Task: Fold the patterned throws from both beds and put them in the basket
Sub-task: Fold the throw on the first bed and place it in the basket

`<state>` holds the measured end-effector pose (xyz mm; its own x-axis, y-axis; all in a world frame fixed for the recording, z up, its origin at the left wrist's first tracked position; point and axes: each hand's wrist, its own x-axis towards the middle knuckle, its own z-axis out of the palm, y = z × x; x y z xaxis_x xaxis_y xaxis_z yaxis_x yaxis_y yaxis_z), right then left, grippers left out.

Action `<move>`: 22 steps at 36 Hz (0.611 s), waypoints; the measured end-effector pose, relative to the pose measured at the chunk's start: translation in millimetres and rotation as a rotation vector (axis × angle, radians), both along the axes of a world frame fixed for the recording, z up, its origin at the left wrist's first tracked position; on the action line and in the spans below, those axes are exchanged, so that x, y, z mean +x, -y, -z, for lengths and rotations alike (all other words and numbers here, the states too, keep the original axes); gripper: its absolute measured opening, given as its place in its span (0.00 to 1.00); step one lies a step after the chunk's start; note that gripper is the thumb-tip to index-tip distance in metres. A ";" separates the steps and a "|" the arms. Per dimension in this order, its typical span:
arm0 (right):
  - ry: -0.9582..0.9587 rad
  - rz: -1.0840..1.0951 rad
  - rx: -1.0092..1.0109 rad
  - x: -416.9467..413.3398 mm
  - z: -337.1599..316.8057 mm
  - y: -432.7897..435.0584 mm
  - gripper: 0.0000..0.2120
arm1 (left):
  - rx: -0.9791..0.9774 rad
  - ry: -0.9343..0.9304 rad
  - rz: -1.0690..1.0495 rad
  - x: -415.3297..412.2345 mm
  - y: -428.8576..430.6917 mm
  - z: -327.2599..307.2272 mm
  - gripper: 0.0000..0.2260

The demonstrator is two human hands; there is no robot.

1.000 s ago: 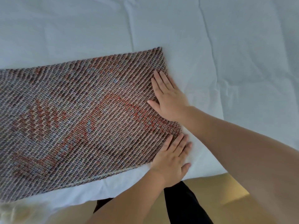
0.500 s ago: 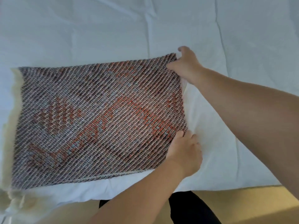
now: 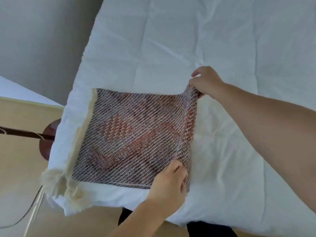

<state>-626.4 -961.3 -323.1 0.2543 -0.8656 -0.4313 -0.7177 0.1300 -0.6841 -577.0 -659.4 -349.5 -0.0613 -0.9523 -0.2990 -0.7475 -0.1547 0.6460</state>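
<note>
A folded patterned throw (image 3: 133, 134), woven in grey, red and pale blue with a cream fringe along its left edge, lies on the near left corner of the white bed (image 3: 188, 48). My right hand (image 3: 206, 82) pinches the throw's far right corner and lifts it off the bed. My left hand (image 3: 168, 180) grips the near right corner. The right edge of the throw stands up and curls leftward between the two hands. No basket is in view.
The bed's corner hangs over a tan floor (image 3: 18, 168). A dark round stand with a dark bar (image 3: 46, 139) and a thin cable (image 3: 25, 214) sit on the floor at the left. A grey wall (image 3: 42, 40) rises beyond. My dark trousers show below the bed edge.
Both hands went from lying flat on the throw's right end to gripping its two right corners, and now raise that edge and carry it leftward. The view has shifted left, showing the floor.
</note>
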 end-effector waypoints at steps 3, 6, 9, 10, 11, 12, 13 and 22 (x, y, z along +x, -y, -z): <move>0.021 0.010 -0.045 38.0 -11.2 -8.3 0.16 | -0.025 -0.017 -0.139 41.7 -15.0 -8.1 0.09; 0.040 0.013 -0.091 82.9 -15.2 -19.4 0.14 | -0.045 -0.023 -0.272 84.9 -27.5 -7.7 0.11; 0.059 0.001 -0.103 127.5 -8.8 -29.0 0.12 | -0.047 0.002 -0.370 124.8 -40.4 -1.0 0.09; 0.068 0.000 -0.111 141.9 -4.6 -32.7 0.13 | -0.045 0.007 -0.393 136.7 -44.7 1.8 0.08; 0.078 -0.001 -0.122 155.7 0.1 -37.1 0.13 | -0.042 0.007 -0.415 148.3 -49.2 4.7 0.08; 0.078 -0.003 -0.137 169.4 4.4 -42.2 0.14 | -0.041 0.003 -0.435 159.3 -53.7 7.5 0.08; 0.072 -0.012 -0.163 182.6 9.4 -47.7 0.14 | -0.040 -0.005 -0.453 170.0 -58.5 10.8 0.09; 0.037 -0.065 -0.224 279.3 40.3 -89.8 0.14 | 0.004 -0.052 -0.573 248.8 -95.1 35.0 0.08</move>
